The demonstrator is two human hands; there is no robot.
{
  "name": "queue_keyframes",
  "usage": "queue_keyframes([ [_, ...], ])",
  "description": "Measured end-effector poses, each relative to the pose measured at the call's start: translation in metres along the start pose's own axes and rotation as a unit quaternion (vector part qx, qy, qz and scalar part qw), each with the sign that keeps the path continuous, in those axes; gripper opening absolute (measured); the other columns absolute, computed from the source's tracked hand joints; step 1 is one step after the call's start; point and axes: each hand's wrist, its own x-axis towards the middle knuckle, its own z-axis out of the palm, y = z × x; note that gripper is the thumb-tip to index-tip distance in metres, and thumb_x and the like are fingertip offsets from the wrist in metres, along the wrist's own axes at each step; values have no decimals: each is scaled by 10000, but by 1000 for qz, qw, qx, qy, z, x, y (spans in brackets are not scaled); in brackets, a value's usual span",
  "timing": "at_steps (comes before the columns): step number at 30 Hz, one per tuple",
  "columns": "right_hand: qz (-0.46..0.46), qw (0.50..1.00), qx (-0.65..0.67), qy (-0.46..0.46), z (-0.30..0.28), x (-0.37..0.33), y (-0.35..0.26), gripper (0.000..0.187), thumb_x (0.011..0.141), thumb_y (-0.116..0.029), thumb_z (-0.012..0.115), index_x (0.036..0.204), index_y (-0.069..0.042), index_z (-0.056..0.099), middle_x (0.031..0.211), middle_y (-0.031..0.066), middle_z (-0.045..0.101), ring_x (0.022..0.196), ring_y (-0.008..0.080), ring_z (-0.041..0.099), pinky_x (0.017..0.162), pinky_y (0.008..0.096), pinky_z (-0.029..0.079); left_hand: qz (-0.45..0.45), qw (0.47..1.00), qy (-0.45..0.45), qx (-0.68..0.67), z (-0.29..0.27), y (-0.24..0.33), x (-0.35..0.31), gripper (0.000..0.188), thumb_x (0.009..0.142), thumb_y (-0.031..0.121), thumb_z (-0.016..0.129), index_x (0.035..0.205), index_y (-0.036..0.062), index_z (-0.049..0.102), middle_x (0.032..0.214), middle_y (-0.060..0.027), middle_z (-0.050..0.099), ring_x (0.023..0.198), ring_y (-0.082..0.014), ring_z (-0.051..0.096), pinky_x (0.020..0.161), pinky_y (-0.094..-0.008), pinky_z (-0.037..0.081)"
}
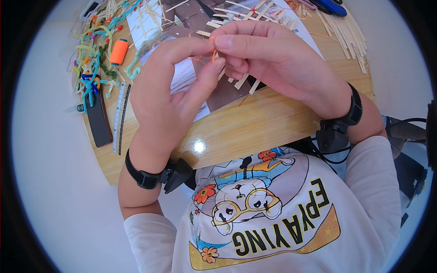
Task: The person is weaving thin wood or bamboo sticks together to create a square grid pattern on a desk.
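Observation:
Over the far part of the table, my two hands meet fingertip to fingertip. A short loop of orange thread shows between them. My left hand is closed, its thumb and index finger at the thread. Thumb and index finger of my right hand pinch the same thread, with the other fingers curled under. Pale flat wooden strips stick out below and beyond the right hand, crossing one another. Whether the curled fingers also grip a strip is hidden. Loose orange thread ends trail beside the left fingers.
An orange thread spool stands left, near tangled coloured pipe cleaners. A clear ruler and a dark long case lie near the left edge. At far right are a blue-handled tool and loose wooden strips. Printed sheets lie beneath.

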Motion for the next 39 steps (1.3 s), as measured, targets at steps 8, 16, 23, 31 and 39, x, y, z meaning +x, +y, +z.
queue_keyframes([
  [8,4,1000,1,-5,1,-1,-1,234,954,-205,609,1097,-24,645,838,-22,593,726,54,520,682,241,455,39,999,-19,12,-2,-1,3,197,803,-40,711,975,20,635,885,-93,670,752,-183,642,697,-261,513],
  [16,-54,996,-67,6,7,-1,-5,156,933,-159,606,1034,-42,630,827,-29,580,716,44,504,668,231,445,-197,955,-2,-222,-3,11,-1,146,901,12,648,1026,-11,575,961,-86,670,856,-140,654,761,-256,523],
  [23,-94,984,-152,10,11,-5,-12,128,930,-125,603,1036,-55,618,906,-15,622,828,52,588,727,203,467,-299,878,2,-374,-8,14,4,181,908,19,643,1054,-21,544,987,-124,667,895,-169,684,800,-251,545],
  [31,-130,978,-161,-19,8,-5,-10,130,937,-113,607,1052,-52,608,952,-9,621,885,59,606,756,203,471,-320,890,15,-325,-9,18,6,126,933,55,611,1032,3,554,909,-110,688,824,-153,678,783,-276,540],
  [39,-130,979,-156,-8,9,-4,-8,120,939,-87,600,1049,-41,610,948,-10,620,884,56,597,761,206,470,-292,909,7,-297,-10,19,4,160,897,-4,644,1048,-49,615,970,-100,676,887,-151,674,811,-249,533],
])
